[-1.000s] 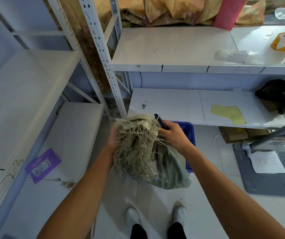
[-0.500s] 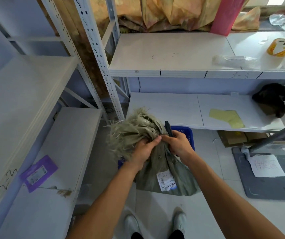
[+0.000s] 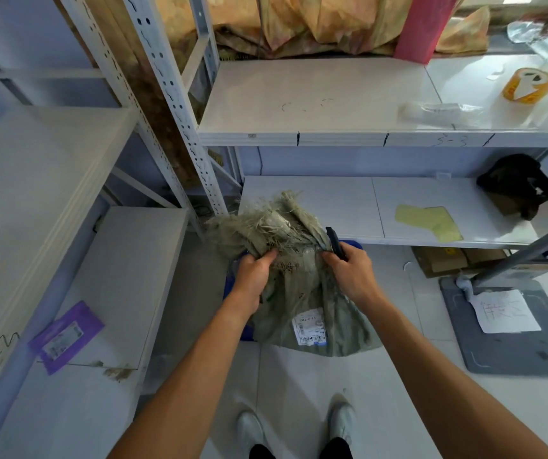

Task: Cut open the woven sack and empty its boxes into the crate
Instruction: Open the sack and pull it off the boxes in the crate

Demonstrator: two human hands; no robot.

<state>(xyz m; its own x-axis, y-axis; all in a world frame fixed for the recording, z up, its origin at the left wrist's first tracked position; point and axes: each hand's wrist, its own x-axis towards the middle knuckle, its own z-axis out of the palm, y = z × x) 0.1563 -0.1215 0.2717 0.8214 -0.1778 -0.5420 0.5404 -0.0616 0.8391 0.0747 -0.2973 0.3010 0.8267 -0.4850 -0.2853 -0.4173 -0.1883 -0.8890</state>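
A grey-green woven sack point(image 3: 302, 293) with a frayed, stringy top and a white shipping label hangs in front of me. My left hand point(image 3: 254, 273) grips its frayed mouth on the left side. My right hand point(image 3: 350, 273) grips the right side of the mouth and also holds a dark knife point(image 3: 335, 243) whose tip points up. The blue crate point(image 3: 233, 289) sits on the floor behind the sack, mostly hidden; only bits of its rim show. No boxes are visible.
White metal shelving stands to the left and ahead. A purple packet point(image 3: 65, 336) lies on the left shelf, a yellow sheet point(image 3: 431, 221) and a black bag point(image 3: 514, 183) on the lower front shelf, a tape roll point(image 3: 528, 84) above. A grey mat with paper point(image 3: 504, 323) lies at the right.
My left hand has shifted from behind the frayed top to gripping the sack's mouth from the front. The sack has turned so its label faces me, and both hands have spread slightly apart.
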